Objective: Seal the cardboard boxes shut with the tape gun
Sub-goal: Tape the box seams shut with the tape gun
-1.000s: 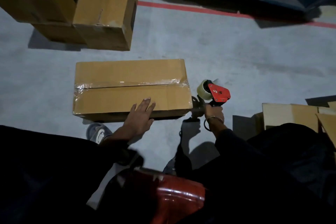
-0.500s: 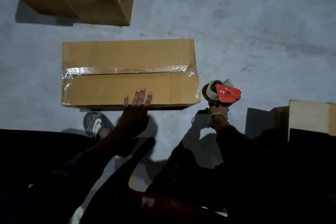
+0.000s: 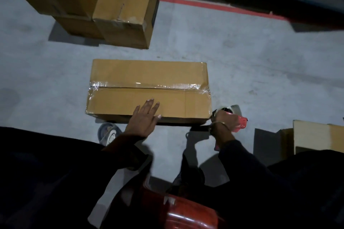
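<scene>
A taped box [image 3: 149, 89] lies at frame centre; stacked boxes [image 3: 104, 5] fill the upper left, an open box [image 3: 316, 135] sits at right.

Two hands: left hand [image 3: 144, 120], right hand [image 3: 224, 121]. One red tape gun [image 3: 240, 123], in the right hand. One taped cardboard box [image 3: 149, 89] under the left hand; three stacked boxes [image 3: 111, 5] beyond it; one open box [image 3: 318, 138] right of the right hand.

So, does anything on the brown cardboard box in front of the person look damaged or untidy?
Yes. The clear tape strip along the top seam of the brown cardboard box is wrinkled, mostly at both ends, and bunches at the right corner. The cardboard itself looks sound.
</scene>
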`<state>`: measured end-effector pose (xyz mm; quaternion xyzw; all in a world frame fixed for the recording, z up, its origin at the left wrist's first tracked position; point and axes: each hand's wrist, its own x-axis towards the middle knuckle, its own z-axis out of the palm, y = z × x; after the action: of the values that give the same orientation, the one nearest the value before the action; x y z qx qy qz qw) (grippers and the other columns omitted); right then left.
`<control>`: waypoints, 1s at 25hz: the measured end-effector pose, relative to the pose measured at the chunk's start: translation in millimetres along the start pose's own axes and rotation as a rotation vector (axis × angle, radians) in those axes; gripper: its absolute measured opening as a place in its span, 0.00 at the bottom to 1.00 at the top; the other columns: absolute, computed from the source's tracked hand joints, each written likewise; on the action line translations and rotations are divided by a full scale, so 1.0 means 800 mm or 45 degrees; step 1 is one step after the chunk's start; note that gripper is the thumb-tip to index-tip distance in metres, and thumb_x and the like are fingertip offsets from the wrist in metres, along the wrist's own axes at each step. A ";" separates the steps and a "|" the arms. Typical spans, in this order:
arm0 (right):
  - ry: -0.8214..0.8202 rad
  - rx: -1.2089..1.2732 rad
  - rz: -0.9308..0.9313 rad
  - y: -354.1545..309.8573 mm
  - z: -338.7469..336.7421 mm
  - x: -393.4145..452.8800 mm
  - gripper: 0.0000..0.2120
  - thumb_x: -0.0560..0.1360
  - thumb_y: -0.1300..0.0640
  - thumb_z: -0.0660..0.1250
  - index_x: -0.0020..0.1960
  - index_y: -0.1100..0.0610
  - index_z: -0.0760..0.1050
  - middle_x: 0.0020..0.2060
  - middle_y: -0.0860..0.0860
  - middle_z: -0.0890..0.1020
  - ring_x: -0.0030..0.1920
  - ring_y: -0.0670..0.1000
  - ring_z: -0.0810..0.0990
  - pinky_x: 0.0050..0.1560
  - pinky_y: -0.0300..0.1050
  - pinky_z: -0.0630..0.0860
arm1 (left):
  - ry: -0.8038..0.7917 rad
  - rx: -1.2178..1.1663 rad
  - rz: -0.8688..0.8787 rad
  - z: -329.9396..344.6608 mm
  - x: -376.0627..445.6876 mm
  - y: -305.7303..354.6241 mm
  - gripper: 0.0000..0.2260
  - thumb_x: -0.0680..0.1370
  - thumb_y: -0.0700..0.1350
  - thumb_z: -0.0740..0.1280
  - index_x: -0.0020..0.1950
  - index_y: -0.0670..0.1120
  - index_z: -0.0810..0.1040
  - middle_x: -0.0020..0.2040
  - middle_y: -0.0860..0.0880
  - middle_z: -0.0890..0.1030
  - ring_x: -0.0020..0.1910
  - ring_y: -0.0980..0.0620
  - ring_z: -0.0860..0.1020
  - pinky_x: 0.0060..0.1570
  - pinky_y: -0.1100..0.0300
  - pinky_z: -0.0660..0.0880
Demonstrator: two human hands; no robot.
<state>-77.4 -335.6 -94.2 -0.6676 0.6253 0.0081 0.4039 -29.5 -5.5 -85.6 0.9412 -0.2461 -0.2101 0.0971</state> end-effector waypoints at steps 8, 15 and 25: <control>-0.075 -0.354 -0.673 -0.018 0.068 -0.054 0.37 0.76 0.35 0.49 0.74 0.61 0.63 0.63 0.64 0.78 0.62 0.67 0.78 0.60 0.65 0.75 | 0.532 -0.520 -1.310 -0.013 -0.035 -0.154 0.32 0.86 0.57 0.54 0.81 0.34 0.56 0.77 0.29 0.64 0.74 0.28 0.66 0.72 0.35 0.63; -0.028 -0.465 -0.465 -0.134 0.110 -0.009 0.34 0.83 0.36 0.48 0.69 0.63 0.72 0.64 0.65 0.79 0.63 0.66 0.77 0.62 0.57 0.71 | 0.675 -0.593 -1.303 -0.052 0.044 -0.224 0.27 0.86 0.60 0.52 0.66 0.37 0.70 0.63 0.32 0.78 0.61 0.29 0.78 0.61 0.38 0.72; -0.421 -0.438 -0.746 -0.231 0.151 0.063 0.23 0.84 0.43 0.52 0.77 0.48 0.62 0.64 0.58 0.78 0.63 0.62 0.77 0.59 0.52 0.71 | 0.550 -0.675 -0.949 -0.098 0.136 -0.298 0.26 0.86 0.62 0.49 0.76 0.46 0.60 0.69 0.35 0.76 0.65 0.30 0.76 0.64 0.37 0.71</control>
<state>148.6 -330.8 -103.6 -0.8659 0.3236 0.1046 0.3667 192.2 150.9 -121.9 0.9301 0.1941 -0.0864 0.2998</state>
